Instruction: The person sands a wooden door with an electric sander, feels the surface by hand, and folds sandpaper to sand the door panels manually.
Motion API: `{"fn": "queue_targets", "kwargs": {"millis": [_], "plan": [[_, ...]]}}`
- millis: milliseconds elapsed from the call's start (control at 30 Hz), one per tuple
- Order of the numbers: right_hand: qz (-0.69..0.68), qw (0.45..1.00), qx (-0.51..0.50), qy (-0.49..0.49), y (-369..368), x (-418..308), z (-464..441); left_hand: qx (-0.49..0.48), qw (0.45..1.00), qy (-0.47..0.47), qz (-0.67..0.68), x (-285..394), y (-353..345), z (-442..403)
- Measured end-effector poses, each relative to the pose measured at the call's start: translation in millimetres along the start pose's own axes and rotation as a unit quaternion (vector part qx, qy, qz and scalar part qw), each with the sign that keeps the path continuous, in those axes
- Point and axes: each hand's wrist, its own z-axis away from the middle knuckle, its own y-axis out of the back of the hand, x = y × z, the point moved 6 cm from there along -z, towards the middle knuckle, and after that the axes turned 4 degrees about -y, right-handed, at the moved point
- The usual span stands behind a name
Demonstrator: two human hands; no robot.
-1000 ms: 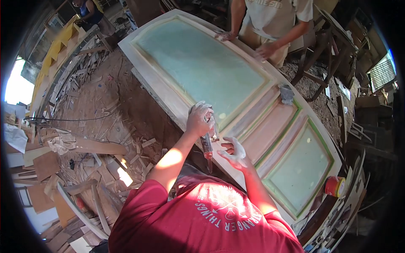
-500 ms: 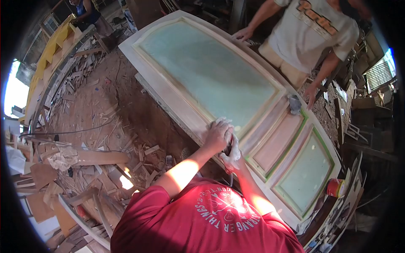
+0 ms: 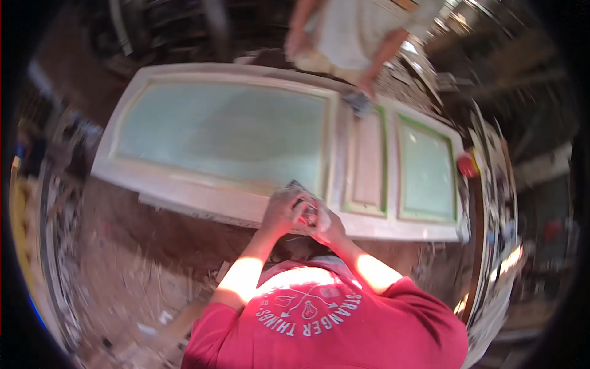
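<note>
My left hand (image 3: 284,210) and my right hand (image 3: 324,222), both whitened with dust, meet at the near edge of a pale wooden panelled door (image 3: 203,192). Their bent fingers close around a dark grey piece (image 3: 296,184) that looks like folded sandpaper, one corner poking out above the left fingers. Motion blur hides the exact finger contacts. Pale blue-green panels (image 3: 221,132) fill the large left section and the small right section of the door, and a pinkish wood panel (image 3: 367,163) lies between them.
Across the door stands a co-worker in a light shirt (image 3: 344,37), one hand (image 3: 367,85) beside a grey crumpled piece (image 3: 358,104) on the door. A red and yellow can (image 3: 468,163) is near the right end. Wood scraps (image 3: 147,329) litter the floor.
My view has swung so that the door lies more level across it. My hands remain together, with more of the grey piece showing. The co-worker's hand has reached the grey crumpled piece.
</note>
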Motion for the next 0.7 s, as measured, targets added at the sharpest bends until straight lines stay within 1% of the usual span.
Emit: {"fn": "queue_targets", "kwargs": {"millis": [100,200,233,333,467,567,667,700], "plan": [[-0.009,0.999,0.027,0.018,-2.9,1.9,0.7,0.052,0.992,-0.077,-0.082,4.1,-2.2,4.8],[-0.010,0.999,-0.018,-0.024,8.3,-9.2,11.2,0.053,0.996,-0.056,-0.036,-1.0,-3.8,-0.5],[-0.013,1.000,-0.003,-0.014,2.6,-3.8,10.6,0.044,0.995,-0.071,-0.045,-6.7,-9.9,-2.2],[-0.038,0.999,0.023,0.021,-6.6,0.9,13.1,0.028,0.999,-0.025,-0.034,-20.1,-17.6,-2.4],[-0.056,0.994,0.048,0.081,-4.2,4.5,17.3,0.016,0.997,0.049,-0.058,-32.5,-23.4,1.5],[-0.034,0.995,0.004,0.089,2.2,4.7,14.5,0.052,0.995,0.056,-0.064,-28.2,-20.0,6.4],[-0.074,0.974,0.035,0.209,6.7,16.4,9.2,0.069,0.986,0.110,-0.101,-36.1,-20.9,18.1],[-0.129,0.975,-0.024,0.179,31.9,11.6,17.9,0.073,0.984,0.119,-0.109,-38.1,-21.0,20.9]]}}
